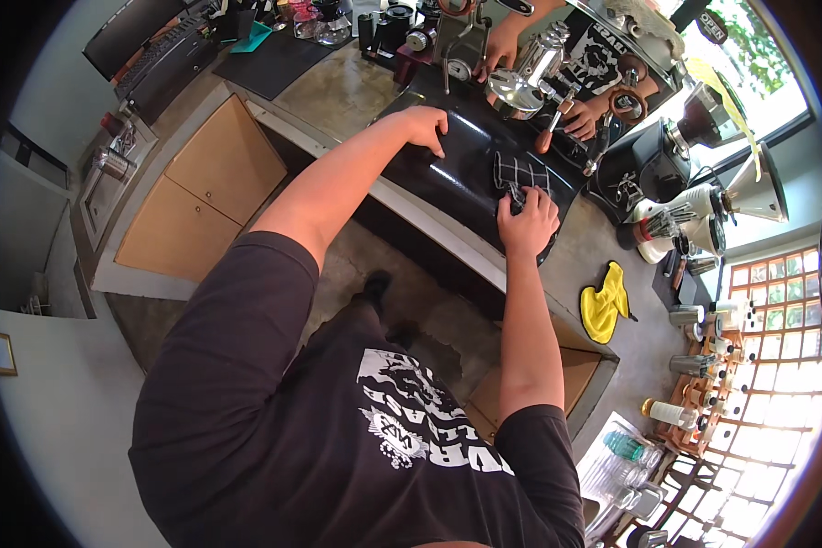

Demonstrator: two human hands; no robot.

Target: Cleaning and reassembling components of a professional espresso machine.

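A black checked cloth (522,171) lies bunched on a glossy black panel (462,175) on the counter. My right hand (529,218) grips its near end, fingers curled. My left hand (427,130) is over the panel's left part, fingers bent and apart, with nothing in it; whether it touches the panel I cannot tell. Just beyond the panel stands a chrome lever espresso machine (524,85) with a wood-handled part (546,140) and a round gauge (458,70). Its mirrored surface shows a reflected shirt and hands.
A yellow cloth (606,301) lies on the counter at right, near coffee grinders (657,161) and a holder of metal utensils (661,226). Bottles (671,414) and glasses (627,472) stand lower right. A black mat (274,68) and a computer keyboard (157,55) are upper left.
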